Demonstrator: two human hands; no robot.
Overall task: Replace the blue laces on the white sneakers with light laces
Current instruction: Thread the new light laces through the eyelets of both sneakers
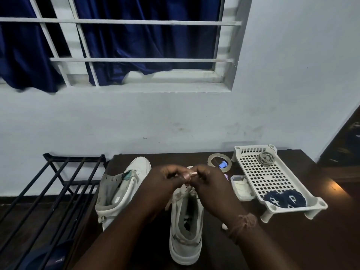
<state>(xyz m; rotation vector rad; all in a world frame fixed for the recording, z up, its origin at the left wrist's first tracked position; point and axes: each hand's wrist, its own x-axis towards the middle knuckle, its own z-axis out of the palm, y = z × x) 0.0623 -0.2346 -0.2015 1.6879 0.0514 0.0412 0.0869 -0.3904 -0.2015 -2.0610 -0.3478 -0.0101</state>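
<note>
Left hand (165, 178): light lace (191, 174) tip is pinched.
Right hand (208, 182): same tip is pinched.
Sneaker (186, 230): at 6 o'clock on counter (311, 240).
Blue laces (284, 198): coiled in tray (259, 172), 3 o'clock.

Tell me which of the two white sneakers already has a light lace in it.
The sneaker under the hands, heel toward the camera, shows a light lace in its eyelets. The other sneaker, to its left, shows none.

Pale wall (175, 117), barred window (124, 43) with blue curtains (136, 36).
</note>
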